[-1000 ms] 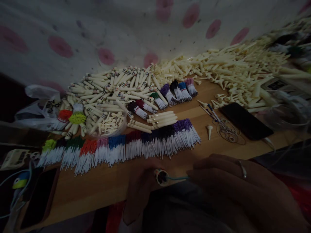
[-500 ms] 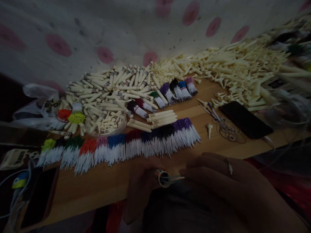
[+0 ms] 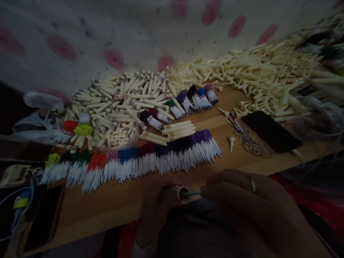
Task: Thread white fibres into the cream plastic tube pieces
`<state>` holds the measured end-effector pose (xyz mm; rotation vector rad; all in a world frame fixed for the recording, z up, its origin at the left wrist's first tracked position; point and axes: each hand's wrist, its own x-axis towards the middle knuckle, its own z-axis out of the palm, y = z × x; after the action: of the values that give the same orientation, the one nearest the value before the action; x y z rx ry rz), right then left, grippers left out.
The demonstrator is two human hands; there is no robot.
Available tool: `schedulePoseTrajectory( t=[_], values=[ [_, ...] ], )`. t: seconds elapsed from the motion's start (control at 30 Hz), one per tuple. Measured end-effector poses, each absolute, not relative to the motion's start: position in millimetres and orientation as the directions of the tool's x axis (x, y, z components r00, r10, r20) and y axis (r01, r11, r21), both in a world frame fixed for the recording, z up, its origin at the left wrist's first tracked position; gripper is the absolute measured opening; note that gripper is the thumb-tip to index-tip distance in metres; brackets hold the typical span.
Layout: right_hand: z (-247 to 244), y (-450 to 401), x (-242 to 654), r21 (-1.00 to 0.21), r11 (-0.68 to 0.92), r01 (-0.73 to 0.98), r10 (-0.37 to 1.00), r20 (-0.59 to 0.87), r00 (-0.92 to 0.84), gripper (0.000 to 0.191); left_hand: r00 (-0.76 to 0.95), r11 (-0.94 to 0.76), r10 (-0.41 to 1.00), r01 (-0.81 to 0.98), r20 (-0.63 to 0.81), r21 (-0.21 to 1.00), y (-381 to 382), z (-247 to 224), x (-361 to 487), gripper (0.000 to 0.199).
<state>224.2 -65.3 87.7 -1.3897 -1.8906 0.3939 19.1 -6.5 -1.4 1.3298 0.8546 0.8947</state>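
In my left hand is a short cream tube, its round open end turned toward my other hand. The fingers of my right hand, which wears a ring, pinch a thin bluish stick whose far end is inside the tube's mouth. Just beyond my hands lies a long row of white refills with coloured ends. Several cream pen barrels rest behind that row. The picture is dark, so fingertip detail is faint.
Heaps of cream barrels and cream parts line the back. A plastic tub stands at the left. Dark phones lie at right and left. Coiled string is near the right phone.
The thin stick between tube and right hand looks like one bluish line now, where a pale, spread shape showed before. The tube has shifted very slightly; the view has moved a little.
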Motion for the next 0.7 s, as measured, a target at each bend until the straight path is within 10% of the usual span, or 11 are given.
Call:
schedulePoseTrajectory(
  t=[0.43, 0.7],
  values=[
    [80, -76, 222, -0.740, 0.270, 0.617, 0.922, 0.383, 0.055, 0.021, 0.300, 0.100, 0.946, 0.093, -0.123, 0.991, -13, 10, 23, 0.026],
    [63, -76, 208, -0.603, 0.278, 0.748, 0.906, 0.424, 0.005, 0.022, 0.238, 0.245, 0.938, 0.051, -0.250, 0.968, -27, 33, 36, 0.029]
  ],
)
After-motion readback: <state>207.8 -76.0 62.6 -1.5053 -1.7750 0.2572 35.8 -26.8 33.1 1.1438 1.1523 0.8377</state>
